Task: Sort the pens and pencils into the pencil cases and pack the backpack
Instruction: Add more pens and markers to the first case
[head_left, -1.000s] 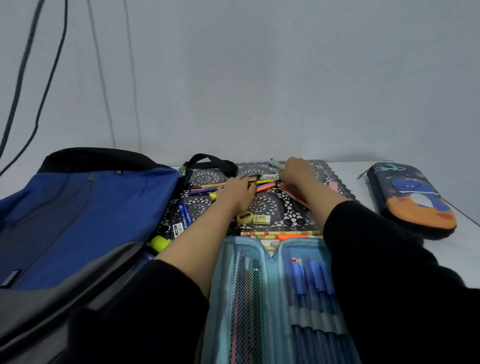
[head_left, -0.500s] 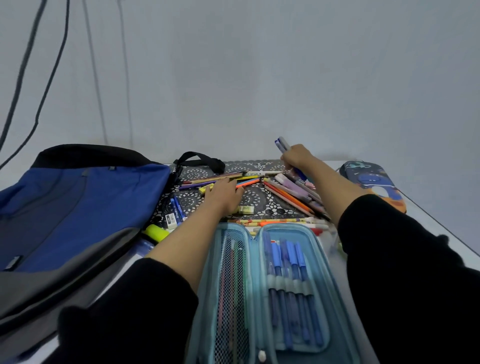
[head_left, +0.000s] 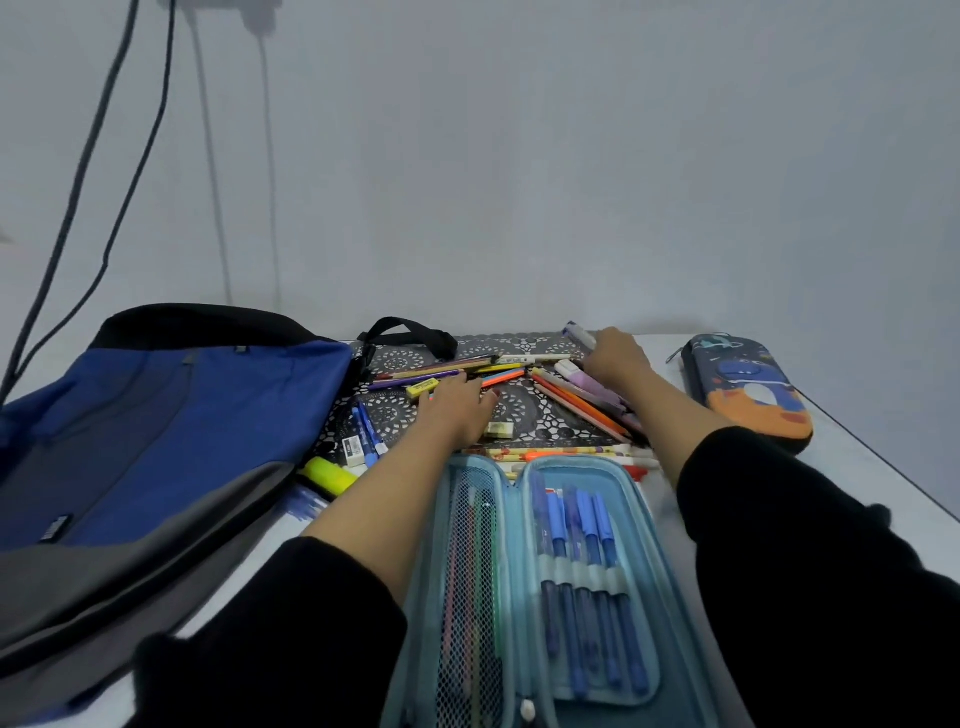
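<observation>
While left hand (head_left: 458, 411) rests on mat (head_left: 540, 418), right hand (head_left: 619, 359) fingers (head_left: 602, 344) pinch pen (head_left: 580, 333).

You're at a plain white table (head_left: 841, 460) set against a bare grey wall (head_left: 519, 182). Looks like a home study desk, can't tell more. Dark cables (head_left: 88, 156) hang down the wall, left side. School gear all over: backpack (head_left: 156, 415) at left edge, lace-pattern mat (head_left: 524, 410) at back, open case (head_left: 519, 519) at front, shut case (head_left: 748, 384) at right edge, loose pens (head_left: 582, 400).

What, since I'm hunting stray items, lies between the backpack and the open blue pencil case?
Head view: a yellow highlighter, a white eraser, blue pens and the person's left forearm.
</observation>
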